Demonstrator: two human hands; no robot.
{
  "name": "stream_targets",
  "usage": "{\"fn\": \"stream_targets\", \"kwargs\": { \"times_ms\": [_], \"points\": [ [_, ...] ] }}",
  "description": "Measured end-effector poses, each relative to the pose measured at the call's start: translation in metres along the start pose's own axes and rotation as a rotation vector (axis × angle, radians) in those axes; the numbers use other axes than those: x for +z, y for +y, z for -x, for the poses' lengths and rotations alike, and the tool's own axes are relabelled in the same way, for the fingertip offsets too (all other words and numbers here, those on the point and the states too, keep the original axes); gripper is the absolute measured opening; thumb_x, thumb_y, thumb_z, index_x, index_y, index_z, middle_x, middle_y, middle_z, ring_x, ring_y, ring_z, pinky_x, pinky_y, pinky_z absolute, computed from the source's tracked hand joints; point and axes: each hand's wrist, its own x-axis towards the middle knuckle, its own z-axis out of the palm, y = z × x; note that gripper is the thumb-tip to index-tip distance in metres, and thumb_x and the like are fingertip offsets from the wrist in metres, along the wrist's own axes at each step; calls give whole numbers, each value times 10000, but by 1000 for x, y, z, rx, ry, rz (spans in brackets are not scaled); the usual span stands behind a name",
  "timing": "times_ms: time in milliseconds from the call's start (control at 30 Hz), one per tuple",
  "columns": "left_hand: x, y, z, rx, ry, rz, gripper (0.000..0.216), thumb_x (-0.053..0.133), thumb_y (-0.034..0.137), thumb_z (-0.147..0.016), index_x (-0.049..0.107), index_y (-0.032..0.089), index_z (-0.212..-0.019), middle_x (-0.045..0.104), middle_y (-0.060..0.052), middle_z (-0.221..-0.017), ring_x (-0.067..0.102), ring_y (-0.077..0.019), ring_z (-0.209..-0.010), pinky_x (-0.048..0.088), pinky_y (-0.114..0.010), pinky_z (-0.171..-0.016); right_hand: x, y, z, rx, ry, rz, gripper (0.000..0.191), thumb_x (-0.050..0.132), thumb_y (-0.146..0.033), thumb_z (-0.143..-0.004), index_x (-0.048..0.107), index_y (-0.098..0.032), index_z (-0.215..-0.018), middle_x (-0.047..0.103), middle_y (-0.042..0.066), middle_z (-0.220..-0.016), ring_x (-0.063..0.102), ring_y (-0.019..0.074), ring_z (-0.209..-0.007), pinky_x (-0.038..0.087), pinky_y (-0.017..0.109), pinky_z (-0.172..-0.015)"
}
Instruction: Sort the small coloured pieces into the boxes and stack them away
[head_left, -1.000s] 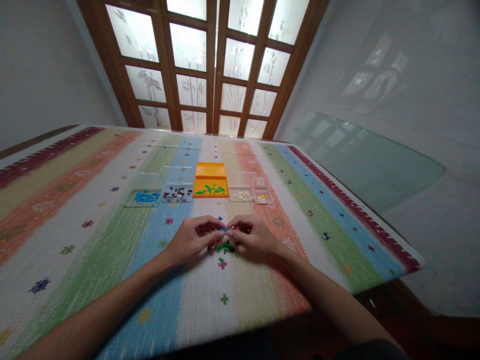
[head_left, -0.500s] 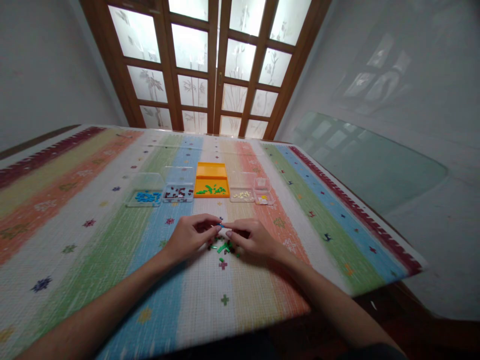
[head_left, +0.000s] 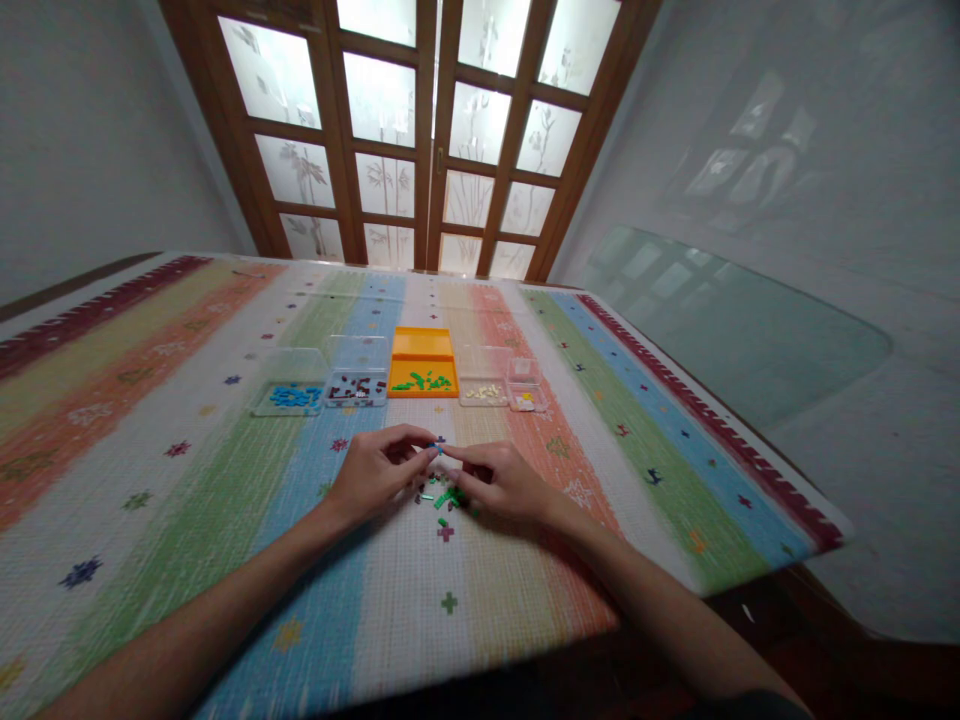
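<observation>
Between the fingertips of my left hand, thumb and index finger pinch a small blue brick. My right hand meets it from the other side, its index fingertip against the blue brick and its other fingers curled. A whitish patch shows between the two hands; whether it is a held piece or cloth I cannot tell. Just below the fingers, loose green bricks and a few small dark pieces lie on the cloth, partly covered by my right hand.
Beyond my hands stand several open boxes in a row: a clear box of blue bricks, one of dark red bricks, an orange case with green bricks, a clear box of cream pieces and a smaller box. A striped cloth covers the table.
Both hands have shifted very slightly left with the blue brick between them. My right thumb has drawn back a little, and more of the whitish patch shows.
</observation>
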Motion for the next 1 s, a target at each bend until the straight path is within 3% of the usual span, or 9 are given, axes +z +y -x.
{"fn": "stream_targets", "kwargs": {
  "times_ms": [167, 433, 633, 867, 1000],
  "points": [
    [-20, 4, -9, 83, 172, -149, 227, 694, 360, -801, 739, 165, -908, 729, -32, -710, 648, -135, -561, 523, -233, -541, -1, 4, 0, 85, 47, -3, 414, 552, -322, -956, 685, -126, -1295, 640, 8, -652, 479, 106, -551, 367, 249, -568],
    [-107, 9, -29, 2, 479, -617, 301, 668, 393, -768, 763, 169, -946, 715, -3, -684, 642, -148, -614, 511, -249, -646, -5, 6, 0, 101, 92, 26, 340, 581, -313, -942, 717, -146, -1205, 641, 15, -706, 497, 114, -582, 390, 265, -600],
    [-141, -1, -32, -131, 446, -899, 275, 637, 332, -781, 771, 167, -954, 766, -17, -793, 671, -183, -702, 492, -274, -773, -6, 3, 0, 121, 120, 51, 281, 594, -293, -926, 752, -141, -1102, 666, 32, -725, 510, 120, -607, 396, 270, -616],
    [-145, -9, -30, -160, 342, -978, 266, 620, 320, -845, 750, 161, -1014, 786, -44, -932, 667, -196, -765, 456, -271, -783, -7, 3, 0, 85, 108, 83, 247, 574, -259, -927, 753, -148, -1056, 711, 58, -817, 532, 120, -641, 407, 267, -637],
    [-143, -8, -29, -215, 348, -1060, 271, 618, 319, -861, 752, 165, -1039, 779, -53, -875, 655, -227, -765, 412, -268, -697, -6, 4, 1, 57, 119, 76, 215, 583, -229, -912, 758, -160, -1015, 727, 61, -853, 538, 119, -654, 406, 267, -648]
  ]
}}
